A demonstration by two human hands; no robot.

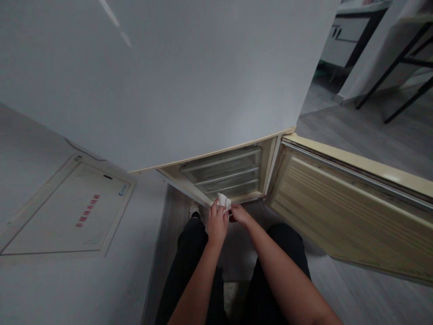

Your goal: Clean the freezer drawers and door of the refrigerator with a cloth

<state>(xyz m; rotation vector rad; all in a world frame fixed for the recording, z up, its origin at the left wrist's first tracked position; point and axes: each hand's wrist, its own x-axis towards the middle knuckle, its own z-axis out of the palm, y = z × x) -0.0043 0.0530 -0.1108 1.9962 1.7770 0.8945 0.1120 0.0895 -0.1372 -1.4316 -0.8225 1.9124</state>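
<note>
A person crouches before a fridge (169, 81) whose lower door (352, 212) hangs open to the right. Inside the open compartment sit clear drawers (226, 174), stacked one above another. Both arms reach forward between dark trouser legs. The left hand (217, 223) grips a crumpled white cloth (223, 201) near the bottom sill of the compartment, and the right hand (239, 213) is just beside it, touching the cloth's lower edge. On the wall at left is a flat panel (67, 212) with red lettering. Dark table legs (402, 58) stand far right.

Dim, soft overhead light; wide-angle edge distortion; slight blur throughout.
</note>
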